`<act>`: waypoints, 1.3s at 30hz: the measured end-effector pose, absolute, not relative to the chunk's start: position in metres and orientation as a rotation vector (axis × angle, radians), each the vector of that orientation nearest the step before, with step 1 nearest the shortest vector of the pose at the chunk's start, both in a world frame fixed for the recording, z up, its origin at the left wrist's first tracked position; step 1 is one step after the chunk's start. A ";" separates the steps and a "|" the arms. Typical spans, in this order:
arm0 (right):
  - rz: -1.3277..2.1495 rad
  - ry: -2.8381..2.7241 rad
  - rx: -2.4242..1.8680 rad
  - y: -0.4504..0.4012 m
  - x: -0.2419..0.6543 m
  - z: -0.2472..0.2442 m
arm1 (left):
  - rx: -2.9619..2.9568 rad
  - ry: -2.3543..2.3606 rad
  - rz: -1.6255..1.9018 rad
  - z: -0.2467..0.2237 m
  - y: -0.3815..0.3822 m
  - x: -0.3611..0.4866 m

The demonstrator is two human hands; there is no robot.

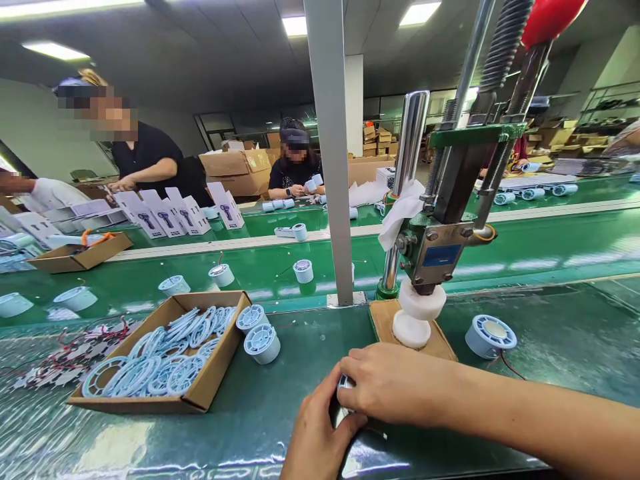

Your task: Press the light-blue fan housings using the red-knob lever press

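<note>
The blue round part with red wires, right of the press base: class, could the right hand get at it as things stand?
Probably yes. The blue round part sits in the open on the table, beside the right hand; nothing lies between, but that hand now holds a small part with the left hand.

I'm in a workshop hall under a dark ceiling point(225, 60) with bright rectangular light panels point(419, 12), and a white square pillar point(354, 90) stands far back among stacked cardboard boxes point(239, 170). A grey metal post point(332, 153) rises from my glossy green worktop point(560, 333), and beyond it long green conveyor belts point(550, 247) run across the room. On the far side two co-workers in black shirts point(150, 157) work near metal shelving point(607, 103) and a pale wall point(35, 133).
</note>
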State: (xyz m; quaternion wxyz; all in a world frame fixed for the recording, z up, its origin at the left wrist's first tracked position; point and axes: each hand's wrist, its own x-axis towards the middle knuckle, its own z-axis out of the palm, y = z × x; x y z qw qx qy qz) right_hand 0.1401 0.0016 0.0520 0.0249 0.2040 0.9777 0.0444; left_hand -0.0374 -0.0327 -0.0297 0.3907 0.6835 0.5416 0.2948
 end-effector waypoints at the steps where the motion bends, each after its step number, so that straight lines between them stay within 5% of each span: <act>1: 0.130 3.027 0.629 0.002 0.140 0.053 | 1.743 1.366 0.741 -0.029 -0.033 -0.037; 39: 0.023 2.937 0.621 0.014 0.138 0.063 | 1.725 1.481 0.715 -0.030 -0.035 -0.035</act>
